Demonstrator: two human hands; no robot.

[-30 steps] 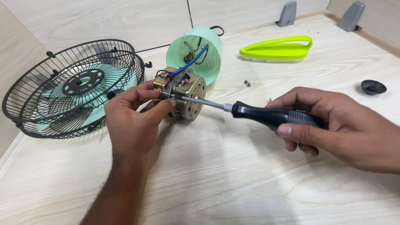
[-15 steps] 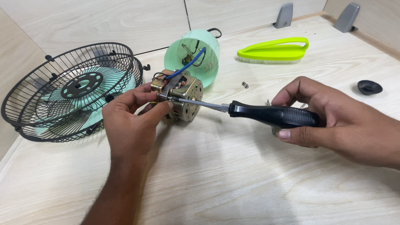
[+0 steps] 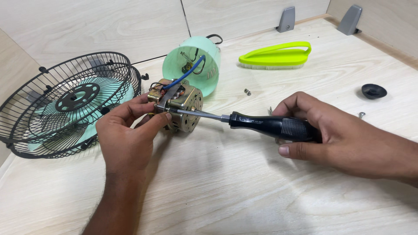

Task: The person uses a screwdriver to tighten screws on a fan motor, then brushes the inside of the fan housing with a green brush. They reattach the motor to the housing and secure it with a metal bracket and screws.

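Note:
A small brass-coloured fan motor [image 3: 183,103] lies on its side on the pale wooden table [image 3: 244,191]. My left hand [image 3: 128,130] grips its near end with thumb and fingers. My right hand [image 3: 344,137] holds a black-handled screwdriver [image 3: 261,124], whose metal shaft runs left and meets the motor's near edge by my left thumb. Blue and other wires run from the motor into a mint-green plastic housing [image 3: 196,65] lying open-end towards me just behind it.
A black wire fan guard with mint-green blades [image 3: 69,104] lies at the left. A lime-green scrubbing brush [image 3: 276,56] sits at the back. Small loose screws [image 3: 247,92] and one screw [image 3: 361,115] lie near a black round cap [image 3: 373,91]. Two grey brackets [image 3: 350,19] stand at the far edge.
Both hands, the screwdriver and the motor stay in nearly the same pose. The view has shifted slightly; nothing was let go or picked up.

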